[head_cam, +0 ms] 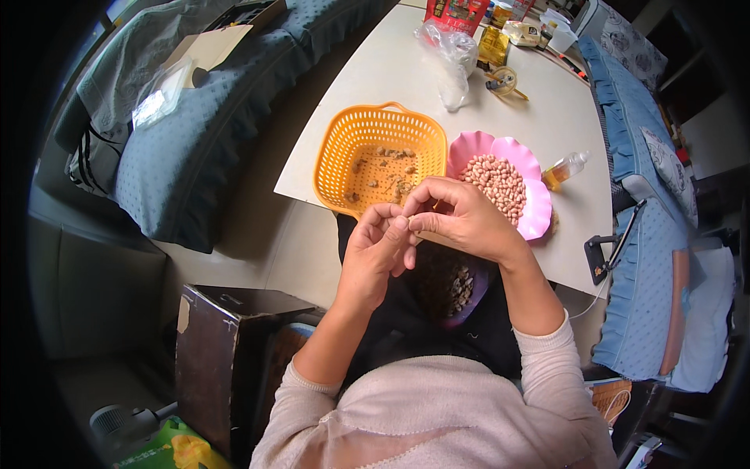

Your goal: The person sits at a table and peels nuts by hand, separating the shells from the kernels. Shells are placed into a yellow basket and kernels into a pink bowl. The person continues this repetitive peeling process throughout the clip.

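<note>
My left hand (381,246) and my right hand (457,214) meet at the fingertips, over the table's near edge. Between them they pinch a small pale piece (411,220), mostly hidden by the fingers, perhaps a peanut. Just beyond my left hand stands an orange perforated plastic basket (327,155), with several unshelled peanuts (404,153) and scraps on its bottom. A pink petal-edged dish (538,205) beyond my right hand holds a heap of shelled peanuts (495,184). Below the hands, at my lap, a shadowed purplish container (477,296) holds broken shells (461,290).
On the white table (363,76) are a clear plastic bag (451,64), a red printed pouch (457,14), a small bottle of amber liquid (565,170) and a black stand (597,258). A dark wooden box (205,352) stands at left. Blue-covered sofas (193,140) flank the table.
</note>
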`<state>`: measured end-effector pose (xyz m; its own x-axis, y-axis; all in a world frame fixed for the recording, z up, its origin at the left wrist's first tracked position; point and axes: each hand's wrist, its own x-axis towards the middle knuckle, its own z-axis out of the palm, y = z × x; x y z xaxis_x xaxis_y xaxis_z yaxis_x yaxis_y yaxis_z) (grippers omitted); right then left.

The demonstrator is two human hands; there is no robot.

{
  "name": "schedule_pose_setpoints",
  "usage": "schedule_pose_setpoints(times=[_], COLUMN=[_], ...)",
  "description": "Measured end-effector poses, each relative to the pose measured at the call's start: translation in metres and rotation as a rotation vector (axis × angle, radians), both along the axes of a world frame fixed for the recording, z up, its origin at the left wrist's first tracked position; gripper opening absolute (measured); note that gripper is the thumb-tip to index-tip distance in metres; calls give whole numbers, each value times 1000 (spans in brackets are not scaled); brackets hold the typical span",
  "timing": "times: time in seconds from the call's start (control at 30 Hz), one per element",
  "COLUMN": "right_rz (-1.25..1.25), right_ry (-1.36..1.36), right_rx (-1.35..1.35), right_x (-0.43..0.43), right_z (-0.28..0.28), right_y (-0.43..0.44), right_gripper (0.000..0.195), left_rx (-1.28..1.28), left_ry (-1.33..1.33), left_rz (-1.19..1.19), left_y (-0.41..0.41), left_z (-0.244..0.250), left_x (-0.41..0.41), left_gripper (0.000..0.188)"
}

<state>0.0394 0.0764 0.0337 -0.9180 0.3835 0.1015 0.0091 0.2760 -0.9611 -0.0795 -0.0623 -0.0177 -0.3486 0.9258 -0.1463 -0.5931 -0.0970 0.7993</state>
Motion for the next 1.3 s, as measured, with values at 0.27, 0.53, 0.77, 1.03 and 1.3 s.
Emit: schedule_pose_setpoints(times=[0.27,0.53,0.77,1.03,1.3], right_rz=[-119,-213,-228,-230,-350], right_ry=[272,285,100,238,286], right_rx=[-354,-326,-251,-366,-386], right_x=[36,73,95,99,98], right_z=[-27,-27,-22,-27,-39], right_y=[-34,-45,-44,-44,-45], right_gripper=[13,8,7,5,10], left_rx=[-11,-112,-100,-118,-94], left_ry=[-273,-123,138,-103,8], left_rz=[-149,-177,-296,-441,-451], left_y=[-9,-7,-8,-1,12], left_z=[3,2,8,11,14], left_x=[20,50,49,49,58], left_gripper=[21,21,23,21,21])
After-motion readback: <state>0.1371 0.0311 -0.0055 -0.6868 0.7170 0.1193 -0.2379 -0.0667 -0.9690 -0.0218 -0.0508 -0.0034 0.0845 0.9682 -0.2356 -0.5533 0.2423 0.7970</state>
